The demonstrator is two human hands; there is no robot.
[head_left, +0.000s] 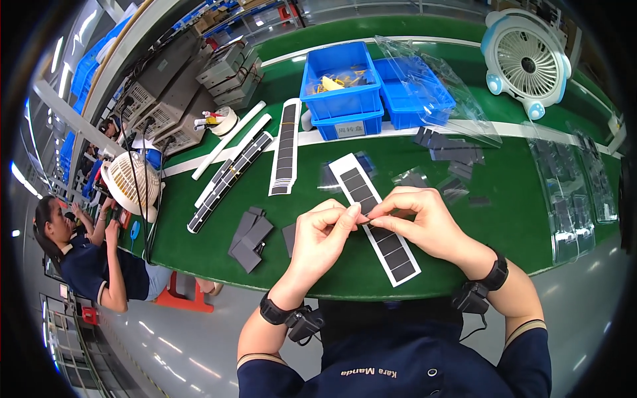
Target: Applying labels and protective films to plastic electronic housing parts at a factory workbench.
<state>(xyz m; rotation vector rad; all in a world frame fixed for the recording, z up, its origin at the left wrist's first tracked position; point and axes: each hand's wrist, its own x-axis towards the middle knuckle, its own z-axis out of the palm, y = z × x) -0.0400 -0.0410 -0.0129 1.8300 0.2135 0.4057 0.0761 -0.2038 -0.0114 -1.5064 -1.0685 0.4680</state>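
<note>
My left hand (323, 235) and my right hand (424, 219) meet above a white-edged strip (401, 265) of dark rectangles. Both hands are closed in a fingertip pinch, tips nearly touching. Whatever small thing is between them is too small to make out. The strip lies slanted on the green table, its middle partly covered by my fingers. Left of my left hand lies a loose pile of dark grey rectangular pads (252, 240), and another dark pad (289, 237) is partly hidden behind that hand. Clear film with dark pieces (411, 178) lies just beyond my right hand.
Blue bins (342, 99) stand at the back, beside clear plastic sheets (458, 93). A banded stack of strips (285, 149) and white rolls (229, 140) lie left. Clear trays (564, 192) and a fan (527, 63) are right. A co-worker (99, 259) sits at far left.
</note>
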